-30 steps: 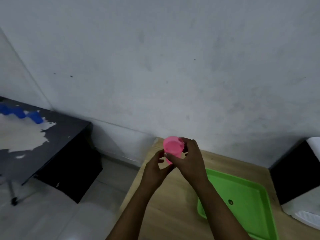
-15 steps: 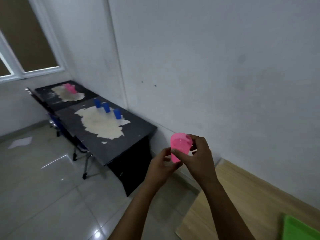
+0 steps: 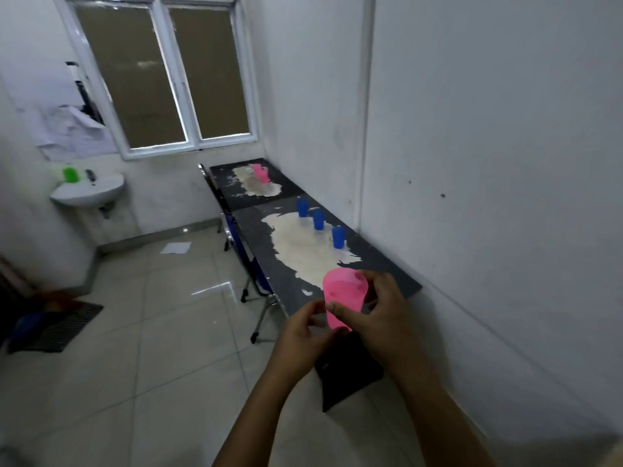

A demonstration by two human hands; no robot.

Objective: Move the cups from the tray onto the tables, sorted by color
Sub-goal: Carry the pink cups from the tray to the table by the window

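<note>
Both my hands hold a pink cup [image 3: 344, 298] upright in the air, in front of the near end of the near black table [image 3: 381, 264]. My right hand [image 3: 381, 318] grips its side from the right, fingers curled round it. My left hand [image 3: 303, 335] pinches its lower part from the left. Three blue cups [image 3: 319, 220] stand in a row on the near black table. Pink cups [image 3: 260, 172] stand on the far black table [image 3: 290, 188]. The tray is out of view.
Both black tables run along the right wall, with a blue chair [image 3: 242, 251] tucked under them. A white sink [image 3: 88, 192] with a green bottle [image 3: 70, 174] hangs on the far left wall under a window [image 3: 161, 72]. Tiled floor [image 3: 135, 332] lies to the left.
My view has swung left, away from the wooden table and green tray, toward the black tables. The pink cup stays held in both hands, now nearer the near black table.
</note>
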